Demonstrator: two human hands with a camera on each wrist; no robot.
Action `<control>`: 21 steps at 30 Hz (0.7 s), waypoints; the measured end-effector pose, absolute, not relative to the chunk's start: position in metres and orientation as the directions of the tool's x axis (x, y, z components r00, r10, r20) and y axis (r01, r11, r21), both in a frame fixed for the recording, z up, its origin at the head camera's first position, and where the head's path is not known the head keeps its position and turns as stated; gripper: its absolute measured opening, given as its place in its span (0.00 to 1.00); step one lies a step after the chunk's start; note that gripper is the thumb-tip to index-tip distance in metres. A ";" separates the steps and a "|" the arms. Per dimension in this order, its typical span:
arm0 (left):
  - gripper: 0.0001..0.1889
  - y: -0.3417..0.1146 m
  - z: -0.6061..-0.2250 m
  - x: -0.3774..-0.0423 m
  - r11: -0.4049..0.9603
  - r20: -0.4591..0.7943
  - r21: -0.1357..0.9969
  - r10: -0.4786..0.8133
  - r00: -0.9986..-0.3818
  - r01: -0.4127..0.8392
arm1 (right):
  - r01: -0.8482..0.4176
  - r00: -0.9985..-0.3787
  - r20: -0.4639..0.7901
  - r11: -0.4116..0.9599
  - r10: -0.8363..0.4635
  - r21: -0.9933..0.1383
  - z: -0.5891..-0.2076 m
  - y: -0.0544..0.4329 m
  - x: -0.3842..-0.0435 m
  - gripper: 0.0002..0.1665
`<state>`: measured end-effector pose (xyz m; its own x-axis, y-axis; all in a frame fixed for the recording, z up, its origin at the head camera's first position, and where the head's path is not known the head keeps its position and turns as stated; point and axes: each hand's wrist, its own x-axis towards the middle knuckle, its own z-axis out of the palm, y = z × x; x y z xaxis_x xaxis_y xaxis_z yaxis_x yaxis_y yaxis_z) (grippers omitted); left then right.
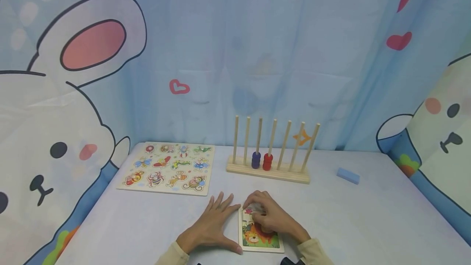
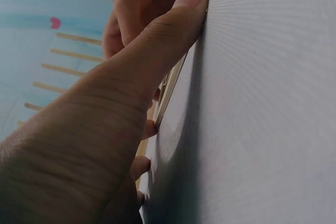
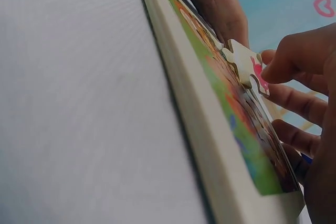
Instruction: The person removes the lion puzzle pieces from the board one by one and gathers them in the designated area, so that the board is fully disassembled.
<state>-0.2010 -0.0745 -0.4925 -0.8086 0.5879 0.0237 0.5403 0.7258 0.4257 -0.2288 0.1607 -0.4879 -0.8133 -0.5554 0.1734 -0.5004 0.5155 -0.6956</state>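
A small jigsaw puzzle in a pale wooden frame (image 1: 263, 250) lies on the white table, with a lion picture (image 1: 252, 235) in its lower part. My left hand (image 1: 215, 225) is spread at the frame's left side, thumb at the lower left corner and fingertips by the upper left one. In the left wrist view, that thumb (image 2: 186, 9) presses along the frame's edge. My right hand (image 1: 271, 212) pinches a jigsaw piece (image 3: 244, 62) with a pink-red print between thumb and finger. The piece is tilted over the upper part of the puzzle, which this hand partly hides.
A wooden insect puzzle board (image 1: 158, 189) lies at the back left. Behind the hands stands a wooden peg rack (image 1: 294, 176) carrying purple beads (image 1: 256, 160) and red beads (image 1: 268, 162). A blue block (image 1: 348, 176) lies to the right. A printed curtain (image 1: 279, 72) hangs behind the table.
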 end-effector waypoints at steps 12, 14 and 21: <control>0.57 -0.075 -0.493 -0.200 0.724 0.027 0.430 0.587 -0.809 0.539 | -0.400 -0.847 0.085 0.524 -0.524 -0.752 -0.482 0.163 -0.224 0.14; 0.57 -0.075 -0.493 -0.201 0.725 0.026 0.431 0.586 -0.810 0.538 | -0.415 -0.841 0.094 0.523 -0.533 -0.745 -0.483 0.164 -0.225 0.14; 0.57 -0.075 -0.491 -0.200 0.726 0.016 0.441 0.581 -0.813 0.528 | -0.493 -0.809 0.162 0.501 -0.566 -0.711 -0.485 0.167 -0.227 0.13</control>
